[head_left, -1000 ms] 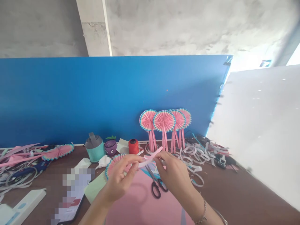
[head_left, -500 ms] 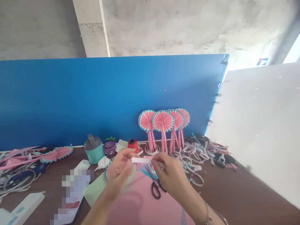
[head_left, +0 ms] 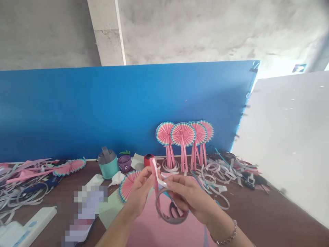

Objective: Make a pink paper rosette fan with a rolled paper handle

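My left hand (head_left: pixel 140 192) pinches an upright pink paper strip (head_left: pixel 154 173) with white tape along its face. The white tape (head_left: pixel 161 183) runs on from the strip to my right hand (head_left: pixel 186 192). A grey-white tape roll (head_left: pixel 177 220) hangs below my right fingers, which are closed on it. Through the ring show the black handles of scissors (head_left: pixel 174 210), lying on a pink paper sheet (head_left: pixel 146 231). Just left of my left hand lies a round pleated pink fan (head_left: pixel 127 187) with a blue edge, partly over a green sheet (head_left: pixel 109 207).
Several pink fans (head_left: pixel 183 134) on strips lean at the blue partition (head_left: pixel 102 109). Behind my hands are a teal cup (head_left: pixel 109 168), a purple pot (head_left: pixel 124 162) and a red object (head_left: pixel 148 159). White paper strips (head_left: pixel 213 175) lie right; a power strip (head_left: pixel 38 223) lies left.
The strip between my hands has turned from level to upright at my left fingers. The tape roll has come into view under my right hand. The camera has shifted slightly left.
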Demonstrator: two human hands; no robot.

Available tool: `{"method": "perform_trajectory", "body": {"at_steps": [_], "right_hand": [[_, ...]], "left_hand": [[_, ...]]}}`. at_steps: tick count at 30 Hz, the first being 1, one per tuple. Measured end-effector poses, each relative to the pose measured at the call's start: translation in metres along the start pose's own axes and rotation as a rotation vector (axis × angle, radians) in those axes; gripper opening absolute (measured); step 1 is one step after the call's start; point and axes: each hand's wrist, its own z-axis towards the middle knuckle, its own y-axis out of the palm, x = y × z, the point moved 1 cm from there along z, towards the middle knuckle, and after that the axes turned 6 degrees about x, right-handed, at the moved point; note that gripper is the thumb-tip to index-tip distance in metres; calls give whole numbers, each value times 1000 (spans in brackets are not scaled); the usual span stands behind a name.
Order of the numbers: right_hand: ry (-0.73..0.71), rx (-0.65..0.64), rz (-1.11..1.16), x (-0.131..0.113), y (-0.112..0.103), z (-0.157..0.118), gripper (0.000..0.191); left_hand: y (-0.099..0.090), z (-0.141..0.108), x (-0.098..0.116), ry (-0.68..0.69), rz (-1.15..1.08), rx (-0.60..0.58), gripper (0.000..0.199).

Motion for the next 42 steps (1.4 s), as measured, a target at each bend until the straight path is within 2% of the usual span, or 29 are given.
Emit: {"method": "perform_trajectory", "body": {"at_steps": [3,12,15,19,24,28,33,39,42], "right_hand": [[35,-76,100,-3,2,-4,31],[70,-72,217,5,10,-2,30],[121,-135,309,7,10,0,26],[295,-232,546,7,5,4,21],[337,-338,683,9,0,8,20],[337,-317,706,12,-2,9,25],[357,-304,638,12,3,8,25],[312,-216,484,15,14,7,27],[297,-191,413,16,14,5,29]], "left_hand": [[5,-2,3,-75,-94,36,21],[17,-7,10,-95,-236,139,35],[19,-9,12,-113,-252,145,37],[17,-9,14,-115,-205,177,39],[14,-6,14,-139,-198,253,32],[15,-5,15,-161,-251,252,32],[17,-6,15,-117,-310,232,30],[23,-8,24,-282,-528,193,23],[24,-9,29,-290,-593,187,22]]}}
